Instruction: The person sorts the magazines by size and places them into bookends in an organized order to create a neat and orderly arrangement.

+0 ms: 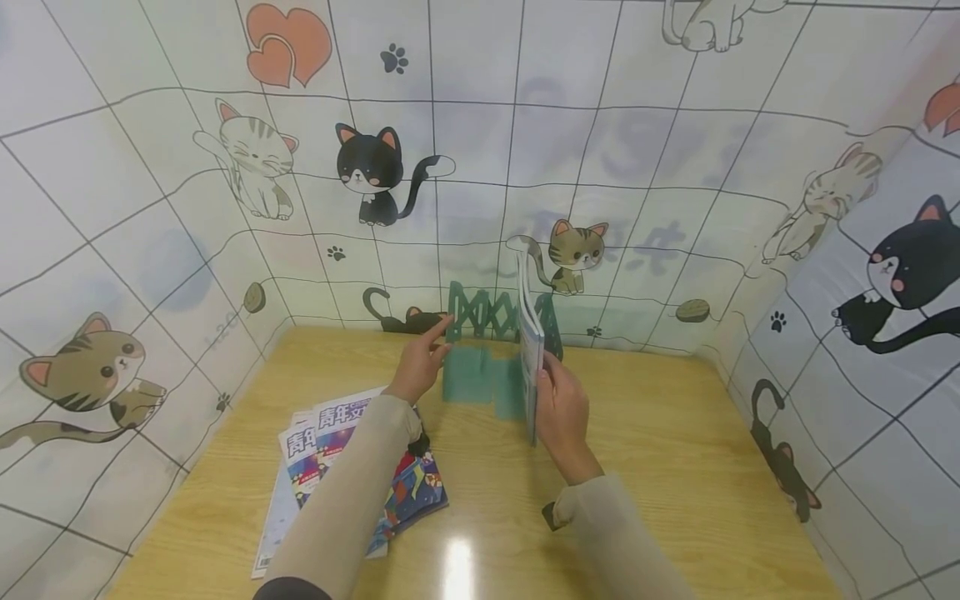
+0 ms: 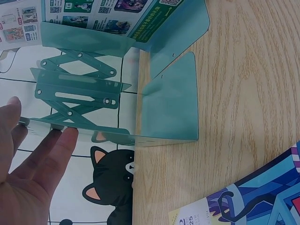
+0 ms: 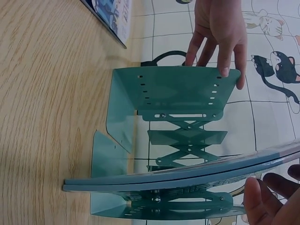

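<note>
A green metal expandable book rack (image 1: pixel 467 377) with a crisscross back stands against the wall. My left hand (image 1: pixel 420 362) pinches the rack's left end plate (image 3: pixel 187 86) near its upper edge, with a fingertip over the inner face and other fingers outside. My right hand (image 1: pixel 562 408) grips a thin stack of magazines (image 1: pixel 529 358) by its near edge. They stand upright inside the rack, close to its right end plate (image 3: pixel 173 213). Between the magazines and the left plate a middle divider (image 2: pixel 79 79) shows on the crisscross bars.
Several fanned-out magazines (image 1: pixel 300 450) with colourful covers lie at the left front of the wooden table (image 1: pixel 660 467), partly under my left sleeve. A cat-patterned wall covering (image 1: pixel 480 150) closes off the back and both sides.
</note>
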Available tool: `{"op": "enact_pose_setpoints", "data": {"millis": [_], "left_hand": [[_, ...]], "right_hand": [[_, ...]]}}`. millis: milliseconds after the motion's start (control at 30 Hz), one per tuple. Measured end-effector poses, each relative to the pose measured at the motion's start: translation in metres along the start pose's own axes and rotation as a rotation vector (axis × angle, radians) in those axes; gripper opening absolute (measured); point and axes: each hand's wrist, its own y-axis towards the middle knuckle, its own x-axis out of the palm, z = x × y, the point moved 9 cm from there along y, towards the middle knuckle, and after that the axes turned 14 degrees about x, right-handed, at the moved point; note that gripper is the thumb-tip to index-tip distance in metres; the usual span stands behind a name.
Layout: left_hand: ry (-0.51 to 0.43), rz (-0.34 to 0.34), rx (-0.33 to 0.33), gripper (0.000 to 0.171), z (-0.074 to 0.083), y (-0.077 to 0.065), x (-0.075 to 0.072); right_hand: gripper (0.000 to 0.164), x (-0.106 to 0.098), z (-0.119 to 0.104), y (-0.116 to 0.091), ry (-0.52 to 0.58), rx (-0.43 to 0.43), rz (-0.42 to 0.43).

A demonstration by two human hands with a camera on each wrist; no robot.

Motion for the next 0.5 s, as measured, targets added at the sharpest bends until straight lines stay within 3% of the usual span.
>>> {"op": "enact_pose_setpoints", "data": {"millis": [300, 500], "left_hand": [[0.019, -0.001, 0.003, 0.053, 0.002, 0.0, 0.0], [0.006, 0.001, -0.008, 0.053, 0.001, 0.0, 0.0]], "right_hand": [[0.037, -0.005, 0.003, 0.006, -0.045, 0.022, 0.023], [0.033, -0.009, 0.005, 0.013, -0.074, -0.052, 0.065]]}}
